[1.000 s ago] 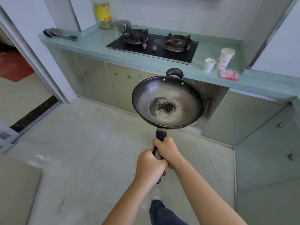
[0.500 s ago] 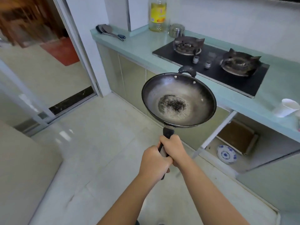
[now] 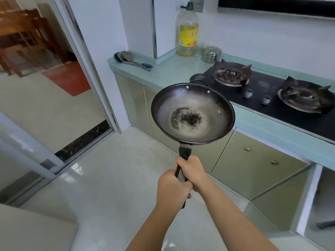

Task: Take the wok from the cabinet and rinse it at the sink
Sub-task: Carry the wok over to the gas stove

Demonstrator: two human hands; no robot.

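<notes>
A: What's behind?
B: A smooth, pale-green counter (image 3: 172, 69) with a glossy black hob (image 3: 268, 104) set into it.
A: And the wok (image 3: 193, 113)?
B: Held in the air in front of the counter's edge. It is round, dark metal, worn grey inside, with a black speckled patch at the bottom.
A: The hands?
B: Both are clenched round its straight black handle (image 3: 184, 151). The right hand (image 3: 194, 171) is nearer the bowl, and the left hand (image 3: 172, 187) sits just behind, touching it.

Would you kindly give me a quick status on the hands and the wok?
Left hand and right hand grip the wok by its handle. Wok out, dark specks inside. No sink in view; stove close on the right.
</notes>
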